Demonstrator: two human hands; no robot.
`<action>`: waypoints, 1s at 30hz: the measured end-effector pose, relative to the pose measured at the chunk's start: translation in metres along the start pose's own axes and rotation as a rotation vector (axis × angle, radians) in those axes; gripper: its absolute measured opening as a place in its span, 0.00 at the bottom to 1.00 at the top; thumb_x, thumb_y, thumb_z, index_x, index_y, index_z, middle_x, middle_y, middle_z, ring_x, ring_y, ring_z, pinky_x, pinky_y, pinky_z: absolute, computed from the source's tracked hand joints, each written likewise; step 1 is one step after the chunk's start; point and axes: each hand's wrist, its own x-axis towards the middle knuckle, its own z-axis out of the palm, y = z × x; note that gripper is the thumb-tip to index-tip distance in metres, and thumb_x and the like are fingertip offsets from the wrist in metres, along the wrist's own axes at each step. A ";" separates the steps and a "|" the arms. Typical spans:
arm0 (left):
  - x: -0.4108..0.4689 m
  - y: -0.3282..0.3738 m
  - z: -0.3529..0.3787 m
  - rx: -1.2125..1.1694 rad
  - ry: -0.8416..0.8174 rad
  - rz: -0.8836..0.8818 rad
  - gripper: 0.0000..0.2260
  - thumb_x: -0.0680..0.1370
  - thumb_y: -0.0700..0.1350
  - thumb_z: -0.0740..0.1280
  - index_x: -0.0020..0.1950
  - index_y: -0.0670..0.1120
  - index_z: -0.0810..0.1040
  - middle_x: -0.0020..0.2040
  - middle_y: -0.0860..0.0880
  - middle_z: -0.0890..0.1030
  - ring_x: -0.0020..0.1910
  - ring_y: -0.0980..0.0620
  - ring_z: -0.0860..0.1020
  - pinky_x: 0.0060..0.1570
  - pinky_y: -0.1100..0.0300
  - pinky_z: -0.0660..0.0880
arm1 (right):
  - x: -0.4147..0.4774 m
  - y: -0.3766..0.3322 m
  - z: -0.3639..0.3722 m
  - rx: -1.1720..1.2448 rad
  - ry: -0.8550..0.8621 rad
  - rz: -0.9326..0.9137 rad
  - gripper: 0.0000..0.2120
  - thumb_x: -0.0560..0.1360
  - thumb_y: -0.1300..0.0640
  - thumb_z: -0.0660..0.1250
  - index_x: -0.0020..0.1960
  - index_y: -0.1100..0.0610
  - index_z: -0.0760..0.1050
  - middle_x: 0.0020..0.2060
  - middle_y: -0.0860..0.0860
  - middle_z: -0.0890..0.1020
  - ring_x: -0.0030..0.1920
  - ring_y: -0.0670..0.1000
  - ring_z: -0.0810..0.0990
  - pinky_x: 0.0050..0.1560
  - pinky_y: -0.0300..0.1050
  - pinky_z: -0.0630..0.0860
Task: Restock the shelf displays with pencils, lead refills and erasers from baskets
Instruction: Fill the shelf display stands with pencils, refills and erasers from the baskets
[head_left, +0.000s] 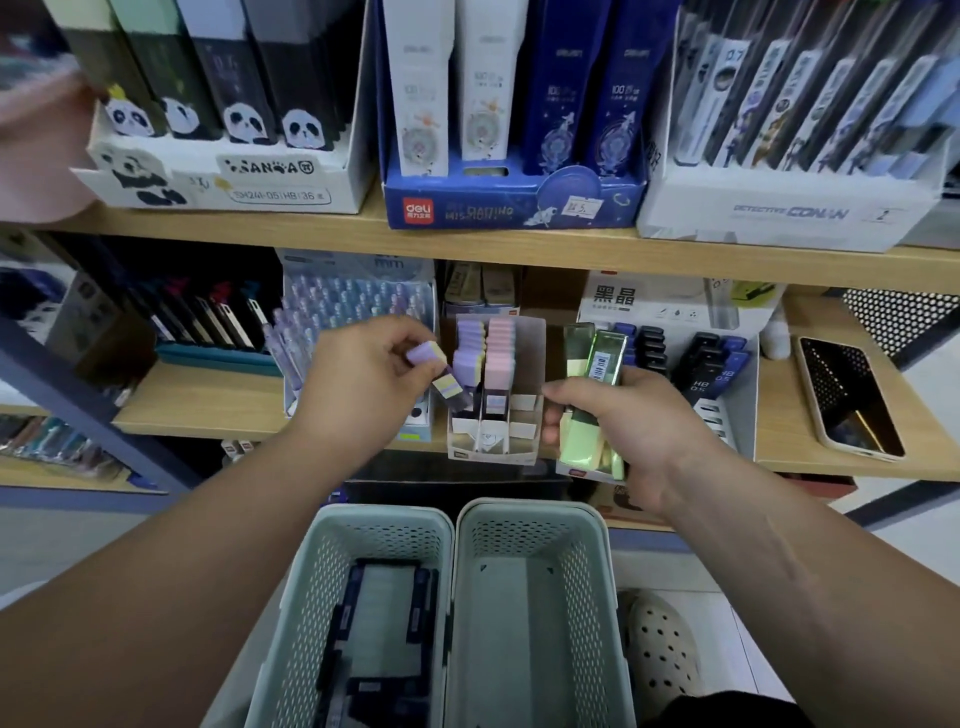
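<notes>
My left hand (358, 374) pinches a long purple-and-yellow eraser in clear wrap (427, 354) between thumb and curled fingers. Its lower end is tilted down toward the left-most slot of the small white cardboard display box (493, 453) that stands at the front edge of the lower wooden shelf (208, 400). I cannot tell whether the tip already touches the box.

Inside that box a row of purple erasers (469, 347) stands upright in the left part and a row of pink erasers (500, 347) just beside it, with the slots to their right showing bare white dividers.

My right hand (631, 423) is just to the right of the box, with thumb and fingers wrapped round a bundle of long pale green erasers in glossy wrap (597, 364). They stand nearly upright, and a barcode label faces me on the front one.

Behind my right hand, further right of the box, is a white display of black and blue lead refill tubes (698, 364). Well to the right of the box a phone in a pale case (847, 400) lies flat on the shelf.

Below the box, near me, two pale green perforated plastic baskets sit side by side. The left basket (332, 535) holds dark flat packs and the right basket (592, 530) touches it.
</notes>
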 end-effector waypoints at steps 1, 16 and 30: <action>0.000 0.001 0.002 0.068 0.003 0.062 0.05 0.73 0.40 0.77 0.46 0.48 0.85 0.34 0.49 0.83 0.31 0.55 0.77 0.37 0.75 0.69 | -0.001 0.000 -0.002 0.002 0.000 -0.004 0.16 0.71 0.64 0.76 0.57 0.63 0.78 0.36 0.57 0.84 0.32 0.55 0.83 0.40 0.51 0.83; 0.001 -0.007 0.030 0.330 -0.088 0.320 0.11 0.68 0.33 0.77 0.49 0.40 0.86 0.43 0.41 0.82 0.35 0.40 0.81 0.38 0.47 0.82 | 0.000 0.000 -0.017 0.074 -0.073 -0.010 0.18 0.72 0.64 0.75 0.60 0.65 0.77 0.37 0.58 0.83 0.34 0.56 0.83 0.35 0.47 0.81; -0.008 -0.003 0.030 0.320 -0.046 0.303 0.16 0.71 0.35 0.75 0.58 0.42 0.82 0.51 0.43 0.80 0.41 0.39 0.81 0.40 0.49 0.81 | -0.005 0.013 -0.010 0.099 -0.200 0.127 0.15 0.72 0.61 0.76 0.56 0.63 0.78 0.38 0.58 0.83 0.37 0.57 0.83 0.42 0.51 0.80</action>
